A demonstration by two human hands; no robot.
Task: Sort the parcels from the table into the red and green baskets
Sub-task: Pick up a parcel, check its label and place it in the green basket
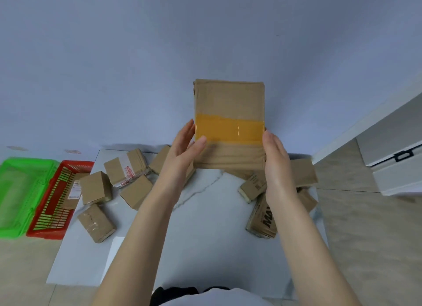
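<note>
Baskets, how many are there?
2. The green basket sits far left on the floor; the red basket sits right beside it, against the table. No others show.

1. White marbled bench, low on a tiled floor.
2. Left on the bench: a loose cluster of brown boxes, one taped box with red print, another box nearest the front left edge.
3. Right on the bench: a printed box and a small labelled box, touching.
4. On the floor, left of the bench: red basket, touching a green basket beside it.
</note>
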